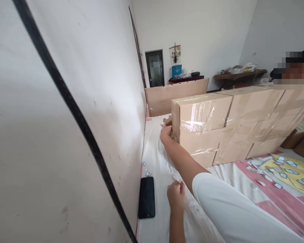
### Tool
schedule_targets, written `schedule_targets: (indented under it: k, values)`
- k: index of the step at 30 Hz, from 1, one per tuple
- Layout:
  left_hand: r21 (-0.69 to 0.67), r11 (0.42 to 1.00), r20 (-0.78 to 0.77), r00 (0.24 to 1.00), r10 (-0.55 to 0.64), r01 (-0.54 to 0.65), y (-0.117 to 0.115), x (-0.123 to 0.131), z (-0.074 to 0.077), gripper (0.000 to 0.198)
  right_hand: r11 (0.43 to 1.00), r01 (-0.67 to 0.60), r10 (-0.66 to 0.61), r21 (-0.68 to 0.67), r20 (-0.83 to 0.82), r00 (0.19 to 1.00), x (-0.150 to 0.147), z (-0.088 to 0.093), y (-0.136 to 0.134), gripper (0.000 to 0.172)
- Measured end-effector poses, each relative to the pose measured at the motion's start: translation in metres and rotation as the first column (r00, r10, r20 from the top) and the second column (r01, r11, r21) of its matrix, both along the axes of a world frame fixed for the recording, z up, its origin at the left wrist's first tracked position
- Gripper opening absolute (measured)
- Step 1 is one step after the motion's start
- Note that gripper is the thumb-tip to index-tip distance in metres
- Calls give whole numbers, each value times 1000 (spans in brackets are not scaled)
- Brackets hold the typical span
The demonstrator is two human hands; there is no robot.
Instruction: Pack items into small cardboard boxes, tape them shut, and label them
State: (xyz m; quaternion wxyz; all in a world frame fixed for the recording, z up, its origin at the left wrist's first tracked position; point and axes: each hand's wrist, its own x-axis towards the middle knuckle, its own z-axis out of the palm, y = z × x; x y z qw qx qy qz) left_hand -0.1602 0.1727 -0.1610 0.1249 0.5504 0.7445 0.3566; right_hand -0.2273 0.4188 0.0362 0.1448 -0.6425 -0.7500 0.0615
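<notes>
cardboard boxes (228, 125) stand stacked in a taped, glossy block, and everything here is placed from that stack. the right hand (166, 134), on a bare arm reaching out of a white sleeve (233, 209), lies against the stack's left end, touching the lower edge of the top box. its fingers are bent in against the cardboard, but whether they pinch anything cannot be told. a small brown flap (167, 120) juts out just above them.

the left hand (176, 194) sits well in front of the stack's left end, curled into a tight fist on the clear plastic sheet (154, 152). it may be gripping a fold of it; that is not clear.

a black phone (146, 197) lies flat just left of that fist, beside the white wall (66, 135) and farther from the stack. right of the stack's front spreads a pink-and-yellow patterned cloth (281, 195), and behind its right end another person (only partly in view) shows.
</notes>
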Motion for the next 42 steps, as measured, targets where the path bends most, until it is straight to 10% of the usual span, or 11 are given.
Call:
schedule_targets:
  k: [5,13,27,32,37,42]
  values:
    - [9,1000,-28,999,-20,20,-2,-1,4,35,997,73,-69,-31,119,990,-12,4,-10,38]
    - [-9,998,38,998,-54,55,-4,-3,8,41,978,-207,210,-40,126,970,-36,-2,-60,42]
    - [45,995,125,988,-90,85,-6,-5,6,38,985,-122,140,-120,158,977,-42,-8,-88,62]
    - [95,991,159,981,-110,96,-4,-6,9,39,923,-384,382,2,92,920,-17,10,-126,63]
    - [174,985,268,963,-42,-5,-9,-5,16,35,716,-690,694,105,0,720,84,-45,-185,33]
    - [310,930,367,927,76,-199,-24,-7,38,48,893,-449,440,-26,-161,884,196,-136,-191,31]
